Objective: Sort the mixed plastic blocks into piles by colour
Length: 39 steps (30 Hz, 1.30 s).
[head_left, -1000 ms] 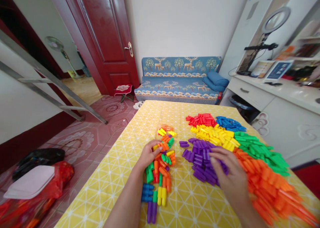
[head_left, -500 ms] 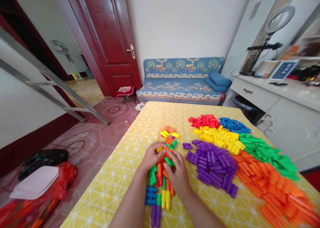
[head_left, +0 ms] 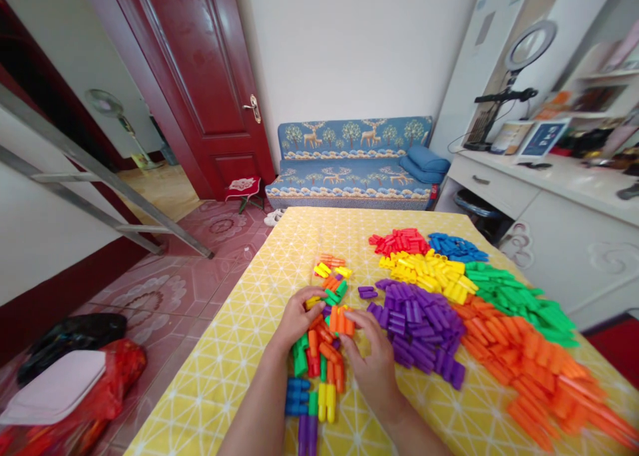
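My right hand pinches an orange block of joined bullet-shaped pieces between thumb and fingers, raised a little over a mixed-colour group of pieces. Left of it, my left hand rests at the group's edge, thumb and forefinger apart, beside a yellow piece. Within the group I see green pieces and orange pieces. Nearer to me are blue pieces, yellow pieces and purple pieces. My hands hide part of the group.
Right of my hands lie sorted piles: purple, orange, yellow, green, red and blue. A yellow patterned cloth covers the table. Beyond are a blue sofa and a red door.
My hands have moved apart. The right hand has drawn slightly right with the orange block, which both hands were touching before. The camera view has shifted slightly right.
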Motion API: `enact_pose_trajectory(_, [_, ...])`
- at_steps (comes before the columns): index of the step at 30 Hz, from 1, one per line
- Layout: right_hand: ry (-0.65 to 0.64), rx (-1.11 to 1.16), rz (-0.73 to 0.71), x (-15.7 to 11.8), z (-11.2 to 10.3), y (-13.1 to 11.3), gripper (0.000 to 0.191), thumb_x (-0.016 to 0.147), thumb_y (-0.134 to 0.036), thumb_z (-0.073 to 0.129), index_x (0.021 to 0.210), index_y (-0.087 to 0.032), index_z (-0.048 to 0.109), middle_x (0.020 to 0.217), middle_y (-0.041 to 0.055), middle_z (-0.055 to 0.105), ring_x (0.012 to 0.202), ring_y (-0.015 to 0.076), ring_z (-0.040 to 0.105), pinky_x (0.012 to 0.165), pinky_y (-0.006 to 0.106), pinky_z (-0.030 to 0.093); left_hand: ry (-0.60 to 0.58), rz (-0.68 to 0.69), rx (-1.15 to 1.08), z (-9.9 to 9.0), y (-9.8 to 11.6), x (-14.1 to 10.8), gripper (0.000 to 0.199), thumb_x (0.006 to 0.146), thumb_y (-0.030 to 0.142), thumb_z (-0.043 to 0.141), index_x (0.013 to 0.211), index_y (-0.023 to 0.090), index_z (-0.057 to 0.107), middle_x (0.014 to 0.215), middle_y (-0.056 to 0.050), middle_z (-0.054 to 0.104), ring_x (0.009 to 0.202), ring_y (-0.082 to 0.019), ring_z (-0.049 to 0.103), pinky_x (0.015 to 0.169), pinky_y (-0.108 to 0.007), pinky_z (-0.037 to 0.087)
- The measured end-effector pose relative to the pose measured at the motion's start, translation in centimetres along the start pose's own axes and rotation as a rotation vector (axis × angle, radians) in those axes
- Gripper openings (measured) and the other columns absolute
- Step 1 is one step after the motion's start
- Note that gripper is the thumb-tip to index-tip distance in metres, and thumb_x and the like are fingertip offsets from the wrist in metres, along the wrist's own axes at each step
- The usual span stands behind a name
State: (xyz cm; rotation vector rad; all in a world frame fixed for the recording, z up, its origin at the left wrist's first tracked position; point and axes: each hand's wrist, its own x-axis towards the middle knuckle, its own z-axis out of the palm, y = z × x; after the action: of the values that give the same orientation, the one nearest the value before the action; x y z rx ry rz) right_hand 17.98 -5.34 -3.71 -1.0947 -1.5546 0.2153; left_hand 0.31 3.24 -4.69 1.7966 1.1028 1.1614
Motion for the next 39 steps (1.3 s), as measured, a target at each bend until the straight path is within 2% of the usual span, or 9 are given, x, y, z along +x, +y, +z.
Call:
enact_pose_trajectory(3, [0.050,-0.054,-0.004,0.6,-4.0,0.4,0.028,0.083,-0.023,0.062,0.111,-0.025,0.060,0.107,0.0056,0.067,0.099,0.0201,0.064,0.087,0.036,0.053,0.001,-0.002,0.008,0.0,-0.2,0.0,0.021,0.082,0.031,0.065,0.098,0.021,0.072,0.113,-0.009,0.067,0.108,-0.025,0.060,0.100,-0.041,0.043])
enact_pose_trajectory(5, [0.134,-0.125,0.076,1.1,-7.4,1.3,0.030,0.082,-0.030,0.065,0.111,-0.023,0.062,0.108,0.0068,0.067,0.098,0.0213,0.064,0.086,0.037,0.052,0.002,-0.001,0.012,0.0,-0.4,0.0,0.021,0.082,0.032,0.065,0.098,0.022,0.072,0.113,-0.009,0.067,0.108,-0.025,0.060,0.100,-0.041,0.043])
enact_pose_trajectory(8, [0.312,-0.305,0.212,1.7,-12.8,3.4,0.039,0.080,-0.044,0.064,0.111,-0.021,0.064,0.109,0.0092,0.067,0.100,0.0249,0.064,0.090,0.042,0.049,0.002,-0.004,0.016,0.0,-0.5,0.0,0.021,0.082,0.033,0.065,0.098,0.022,0.072,0.111,-0.009,0.068,0.107,-0.025,0.060,0.100,-0.041,0.043])
enact_pose_trajectory(11, [0.449,-0.549,0.222,1.6,-17.8,6.1,0.047,0.078,-0.055,0.062,0.110,-0.021,0.066,0.108,0.0116,0.068,0.102,0.0278,0.063,0.094,0.042,0.046,-0.010,-0.005,0.017,0.0,-0.5,0.0,0.022,0.082,0.033,0.063,0.099,0.021,0.072,0.112,-0.009,0.068,0.108,-0.025,0.060,0.101,-0.041,0.043])
enact_pose_trajectory(16, [0.473,-0.736,0.215,-0.3,-23.0,10.0,0.048,0.076,-0.058,0.061,0.111,-0.025,0.065,0.109,0.0149,0.067,0.098,0.0311,0.063,0.093,0.042,0.044,-0.020,-0.004,0.032,0.0,-0.4,0.0,0.022,0.084,0.031,0.062,0.101,0.020,0.071,0.112,-0.010,0.067,0.108,-0.024,0.060,0.101,-0.041,0.042])
enact_pose_trajectory(19, [0.480,-0.750,0.259,-1.2,-23.9,11.3,0.047,0.074,-0.057,0.061,0.108,-0.025,0.067,0.103,0.0160,0.067,0.095,0.0330,0.064,0.089,0.044,0.046,-0.019,-0.005,0.036,0.0,-0.4,0.0,0.023,0.084,0.031,0.062,0.101,0.020,0.071,0.112,-0.010,0.067,0.108,-0.024,0.060,0.101,-0.041,0.042])
enact_pose_trajectory(23, [0.458,-0.764,0.231,-1.1,-23.6,11.9,0.045,0.076,-0.054,0.060,0.106,-0.020,0.068,0.098,0.0167,0.067,0.097,0.0326,0.062,0.091,0.044,0.046,-0.015,-0.007,0.032,0.0,-0.6,0.0,0.024,0.083,0.033,0.063,0.102,0.020,0.071,0.114,-0.010,0.067,0.110,-0.025,0.060,0.102,-0.041,0.042])
enact_pose_trajectory(31, [0.400,-0.837,0.143,-1.1,-22.9,11.3,0.052,0.083,-0.052,0.054,0.121,-0.018,0.064,0.126,0.0117,0.058,0.114,0.0295,0.057,0.103,0.041,0.041,-0.014,0.010,0.024,0.0,-0.7,0.0,0.022,0.084,0.032,0.063,0.101,0.021,0.071,0.113,-0.009,0.067,0.108,-0.024,0.060,0.100,-0.040,0.043])
enact_pose_trajectory(39, [0.312,-0.946,0.107,-1.2,-23.2,12.0,0.049,0.083,-0.050,0.056,0.119,-0.018,0.065,0.125,0.0119,0.060,0.113,0.0317,0.058,0.100,0.042,0.043,-0.004,0.001,0.025,0.1,-0.6,0.1,0.020,0.082,0.032,0.064,0.098,0.021,0.072,0.110,-0.009,0.068,0.107,-0.025,0.060,0.100,-0.041,0.043])
